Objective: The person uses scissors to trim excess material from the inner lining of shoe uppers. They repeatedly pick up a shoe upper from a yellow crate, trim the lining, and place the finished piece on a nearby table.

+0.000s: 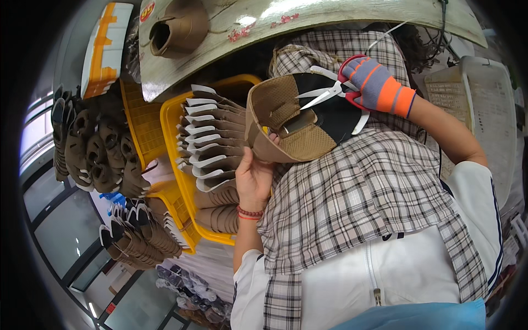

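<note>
Head view shows your lap draped in a plaid cloth (357, 187), filling the near right. Left of it stands a yellow plastic basket (175, 121) packed with a row of brown shoe uppers (212, 137); more stacked uppers (96, 151) lie further left. Far across the top runs a wooden tabletop (308, 16) carrying one brown shoe (179, 25). Over your lap you hold a tan-and-black shoe upper (300, 118). Your left hand (253, 176), bare, pinches its near-left edge. Your right hand (379, 87), in a grey-and-orange glove, is curled through the red handles of small scissors (330, 91), their blades parted over the upper's black part.
</note>
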A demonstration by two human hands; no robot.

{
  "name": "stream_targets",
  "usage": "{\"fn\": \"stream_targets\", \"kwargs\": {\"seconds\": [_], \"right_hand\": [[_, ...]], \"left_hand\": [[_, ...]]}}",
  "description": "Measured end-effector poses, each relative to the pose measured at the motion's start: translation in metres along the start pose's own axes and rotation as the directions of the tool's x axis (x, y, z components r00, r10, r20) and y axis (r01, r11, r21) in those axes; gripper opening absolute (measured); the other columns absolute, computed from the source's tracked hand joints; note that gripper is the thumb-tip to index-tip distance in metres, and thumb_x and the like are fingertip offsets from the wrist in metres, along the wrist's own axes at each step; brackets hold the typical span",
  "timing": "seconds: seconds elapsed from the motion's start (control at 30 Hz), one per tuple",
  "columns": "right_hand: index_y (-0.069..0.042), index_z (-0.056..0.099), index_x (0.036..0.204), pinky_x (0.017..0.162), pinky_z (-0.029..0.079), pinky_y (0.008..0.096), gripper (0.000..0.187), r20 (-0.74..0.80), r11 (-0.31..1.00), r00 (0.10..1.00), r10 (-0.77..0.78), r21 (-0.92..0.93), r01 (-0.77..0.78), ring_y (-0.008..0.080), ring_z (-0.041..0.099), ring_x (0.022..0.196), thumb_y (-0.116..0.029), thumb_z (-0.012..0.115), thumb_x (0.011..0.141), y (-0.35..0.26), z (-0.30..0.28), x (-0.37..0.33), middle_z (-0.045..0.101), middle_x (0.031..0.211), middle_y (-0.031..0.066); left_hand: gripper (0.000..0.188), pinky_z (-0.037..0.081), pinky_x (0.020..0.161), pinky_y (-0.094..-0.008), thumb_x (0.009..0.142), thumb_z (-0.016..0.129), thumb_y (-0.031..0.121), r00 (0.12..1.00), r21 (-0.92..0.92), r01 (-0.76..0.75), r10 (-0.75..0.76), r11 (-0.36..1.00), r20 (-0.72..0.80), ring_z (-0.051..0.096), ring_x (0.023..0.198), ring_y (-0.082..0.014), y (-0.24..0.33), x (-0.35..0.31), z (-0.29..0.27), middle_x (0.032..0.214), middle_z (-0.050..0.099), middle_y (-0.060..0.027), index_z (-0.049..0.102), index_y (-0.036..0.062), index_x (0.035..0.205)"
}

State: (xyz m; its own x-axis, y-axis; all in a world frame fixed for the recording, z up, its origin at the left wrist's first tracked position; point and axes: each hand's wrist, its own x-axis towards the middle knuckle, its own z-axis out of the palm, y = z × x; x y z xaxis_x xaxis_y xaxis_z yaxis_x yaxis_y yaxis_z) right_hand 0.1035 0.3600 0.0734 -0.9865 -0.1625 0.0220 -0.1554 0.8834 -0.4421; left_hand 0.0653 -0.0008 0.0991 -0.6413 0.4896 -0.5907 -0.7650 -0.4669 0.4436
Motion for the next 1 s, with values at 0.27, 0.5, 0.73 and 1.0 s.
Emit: {"fn": "stream_targets", "kwargs": {"seconds": [0.27, 0.5, 0.73, 1.0], "right_hand": [[-0.007, 0.06, 0.096, 0.082, 0.047, 0.0396, 0.037, -0.038, 0.983, 0.994, -0.101, -0.155, 0.094, 0.03, 0.058, 0.089, -0.021, 0.077, 0.066, 0.004, 0.02, 0.017, 0.06, 0.094, 0.0095], [-0.008, 0.062, 0.097, 0.082, 0.047, 0.0385, 0.037, 0.105, 0.982, 0.993, 0.053, -0.187, -0.032, 0.0286, 0.06, 0.092, -0.021, 0.077, 0.065, -0.002, 0.029, 0.023, 0.061, 0.095, 0.0097], [-0.012, 0.064, 0.101, 0.082, 0.046, 0.0369, 0.038, -0.078, 0.992, 0.997, -0.03, -0.123, 0.02, 0.0279, 0.06, 0.092, -0.026, 0.077, 0.067, 0.014, 0.024, 0.011, 0.064, 0.096, 0.0088], [-0.012, 0.064, 0.094, 0.081, 0.047, 0.035, 0.034, -0.064, 0.953, 0.977, -0.204, -0.243, 0.183, 0.0239, 0.062, 0.088, -0.027, 0.077, 0.066, -0.028, 0.024, 0.064, 0.064, 0.091, 0.006]], "left_hand": [[0.044, 0.036, 0.108, -0.049, 0.099, 0.037, 0.018, 0.979, 0.141, -0.193, 0.2, 0.971, -0.037, 0.041, 0.131, -0.0357, -0.013, 0.052, -0.063, 0.141, 0.043, -0.0217, 0.042, -0.0039, 0.136], [0.044, 0.044, 0.099, -0.037, 0.095, 0.06, 0.022, 0.96, 0.333, -0.277, 0.271, 0.901, 0.065, 0.054, 0.113, -0.023, -0.02, 0.091, -0.028, 0.126, 0.055, -0.0077, 0.047, 0.0009, 0.132], [0.041, 0.049, 0.092, -0.0358, 0.1, 0.052, 0.028, 0.925, 0.266, -0.379, 0.361, 0.886, 0.116, 0.056, 0.11, -0.0215, -0.031, 0.1, -0.016, 0.127, 0.054, -0.0075, 0.047, 0.0026, 0.132], [0.051, 0.049, 0.095, -0.0384, 0.098, 0.052, 0.038, 0.961, 0.203, -0.277, 0.271, 0.939, 0.059, 0.055, 0.113, -0.023, -0.026, 0.1, -0.012, 0.129, 0.052, -0.0096, 0.042, 0.0062, 0.137]]}}
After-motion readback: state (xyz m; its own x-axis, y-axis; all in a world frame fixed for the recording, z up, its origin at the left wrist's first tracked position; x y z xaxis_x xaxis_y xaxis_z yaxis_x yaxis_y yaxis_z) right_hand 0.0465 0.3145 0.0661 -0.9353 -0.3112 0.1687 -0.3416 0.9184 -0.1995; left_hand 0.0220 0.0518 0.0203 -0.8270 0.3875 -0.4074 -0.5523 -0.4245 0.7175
